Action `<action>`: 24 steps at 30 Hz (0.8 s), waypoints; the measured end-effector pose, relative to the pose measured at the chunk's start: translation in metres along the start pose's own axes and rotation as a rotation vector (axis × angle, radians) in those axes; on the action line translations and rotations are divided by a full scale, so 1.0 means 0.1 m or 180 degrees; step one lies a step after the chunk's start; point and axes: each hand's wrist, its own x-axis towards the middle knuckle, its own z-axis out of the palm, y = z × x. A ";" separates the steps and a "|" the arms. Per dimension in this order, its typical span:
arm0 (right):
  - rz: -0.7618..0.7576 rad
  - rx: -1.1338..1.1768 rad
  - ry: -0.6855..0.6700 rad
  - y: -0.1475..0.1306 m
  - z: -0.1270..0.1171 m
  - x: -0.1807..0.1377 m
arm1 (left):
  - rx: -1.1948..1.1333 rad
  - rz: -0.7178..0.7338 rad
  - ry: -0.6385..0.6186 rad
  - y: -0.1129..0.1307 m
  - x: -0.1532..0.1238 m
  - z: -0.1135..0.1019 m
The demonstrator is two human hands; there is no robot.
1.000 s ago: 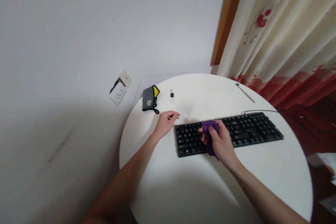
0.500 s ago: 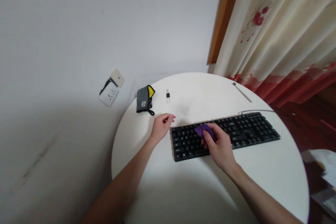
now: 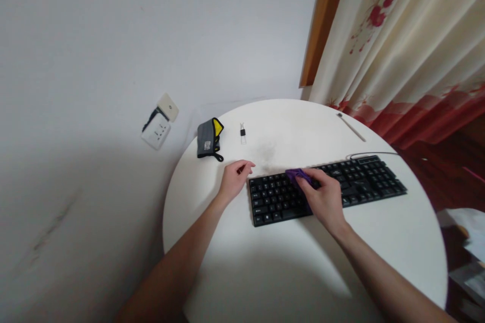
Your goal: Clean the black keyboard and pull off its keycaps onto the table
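One folded gray cloth [image 3: 205, 137], a binder clip [image 3: 243, 133] and thin toothbrush [image 3: 353, 128] lie past the black keyboard [image 3: 271, 199]; right fingers [image 3: 306, 189] pinch crumpled purple cloth [image 3: 297, 173]; left fingers [image 3: 243, 163] bend, half-open.

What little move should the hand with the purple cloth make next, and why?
Perhaps slide the right hand a little to the right along the keyboard, with the purple cloth in it. The cloth is pinched there, over keys left of the keyboard's middle, and many keys to the right lie uncovered.

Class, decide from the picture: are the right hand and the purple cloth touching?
Touching. The head view shows the right hand gripping the purple cloth, thumb laid across it.
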 end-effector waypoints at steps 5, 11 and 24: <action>-0.0452 -0.0149 0.0100 -0.07 0.03 0.17 | -0.0047 0.0020 -0.0225 -0.03 -0.01 0.03; -0.1026 -0.0659 -0.0192 -0.17 0.29 0.34 | 0.0025 0.0393 -0.0595 0.01 -0.05 0.04; -0.1578 -0.1417 -0.1384 -0.15 0.66 -0.06 | -0.0438 -0.0102 -0.1093 -0.08 0.02 -0.14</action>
